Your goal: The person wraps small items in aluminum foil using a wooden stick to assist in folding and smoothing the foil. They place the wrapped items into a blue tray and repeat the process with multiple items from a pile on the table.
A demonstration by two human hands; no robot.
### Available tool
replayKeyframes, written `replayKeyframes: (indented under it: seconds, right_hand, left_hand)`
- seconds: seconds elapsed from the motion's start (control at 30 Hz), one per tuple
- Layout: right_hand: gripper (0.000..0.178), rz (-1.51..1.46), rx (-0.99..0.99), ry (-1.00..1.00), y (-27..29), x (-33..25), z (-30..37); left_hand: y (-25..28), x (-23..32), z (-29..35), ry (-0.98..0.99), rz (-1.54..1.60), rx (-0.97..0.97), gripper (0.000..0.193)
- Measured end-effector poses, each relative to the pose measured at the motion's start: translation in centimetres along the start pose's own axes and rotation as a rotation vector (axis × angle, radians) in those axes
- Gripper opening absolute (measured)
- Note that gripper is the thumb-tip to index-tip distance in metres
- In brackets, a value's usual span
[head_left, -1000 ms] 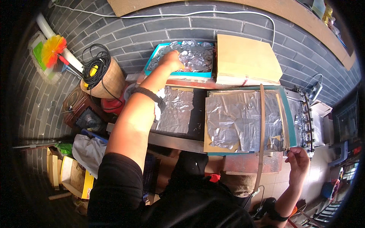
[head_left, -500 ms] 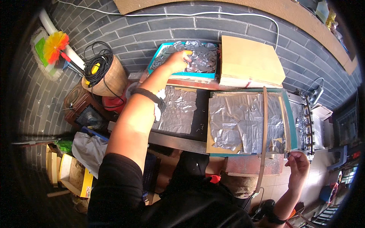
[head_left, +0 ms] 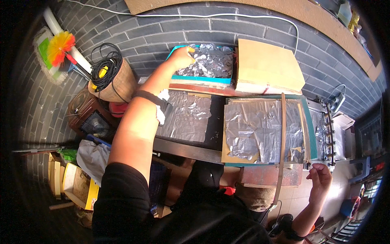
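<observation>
At the left rim of a blue tray (head_left: 221,81) full of crumpled silver foil scraps (head_left: 207,61), my left hand (head_left: 181,59) reaches in with yellow-tipped fingers apart. No held object shows in it. Below its forearm, a wrinkled foil sheet (head_left: 187,118) lies on a black board (head_left: 217,122). A stack of foil-covered sheets (head_left: 254,130) sits to the right, with a thin wooden strip (head_left: 283,142) across it. Beside that stack's near right corner, my right hand (head_left: 320,179) is closed, its fingertips pinched at a small dark thing that I cannot make out.
A thick pile of tan paper (head_left: 268,67) stands behind the foil stack, against the grey brick wall. At left are a wooden bucket (head_left: 122,83) with coiled black cable and an orange-yellow brush (head_left: 61,49). A metal frame (head_left: 328,130) borders the right side.
My left hand has moved left across the tray, from over the middle of the scraps to the left rim. My right hand stays almost where it was.
</observation>
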State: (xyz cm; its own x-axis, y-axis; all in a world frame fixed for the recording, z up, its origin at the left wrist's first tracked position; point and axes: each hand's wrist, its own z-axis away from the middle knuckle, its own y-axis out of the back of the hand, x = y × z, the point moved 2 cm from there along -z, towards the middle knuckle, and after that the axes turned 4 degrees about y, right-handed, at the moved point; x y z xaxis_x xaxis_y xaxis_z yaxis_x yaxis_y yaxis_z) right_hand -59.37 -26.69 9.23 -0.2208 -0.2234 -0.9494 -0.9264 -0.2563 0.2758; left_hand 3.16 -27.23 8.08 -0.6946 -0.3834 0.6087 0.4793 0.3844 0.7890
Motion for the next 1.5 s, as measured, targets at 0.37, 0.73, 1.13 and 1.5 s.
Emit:
replayKeyframes:
  seconds: [0.37, 0.73, 1.13, 1.5]
  right_hand:
    - [0.010, 0.010, 0.015, 0.036, 0.3, -0.6, 0.5]
    - [0.011, 0.006, 0.014, 0.050, 0.9, -1.2, 1.6]
    - [0.008, -0.019, 0.019, -0.066, 0.8, 1.3, 4.1]
    - [0.012, -0.009, 0.018, -0.128, 0.8, 2.1, 4.3]
  left_hand:
    - [3.7, 1.6, 1.6, 0.118, 0.105, 0.048, 0.058]
    - [3.4, 7.8, 6.0, 0.103, 0.198, -0.146, 0.050]
    - [-3.9, 8.8, 8.0, 0.009, 0.291, -0.358, 0.020]
    - [-5.1, 0.7, 8.3, 0.049, 0.073, -0.258, 0.018]
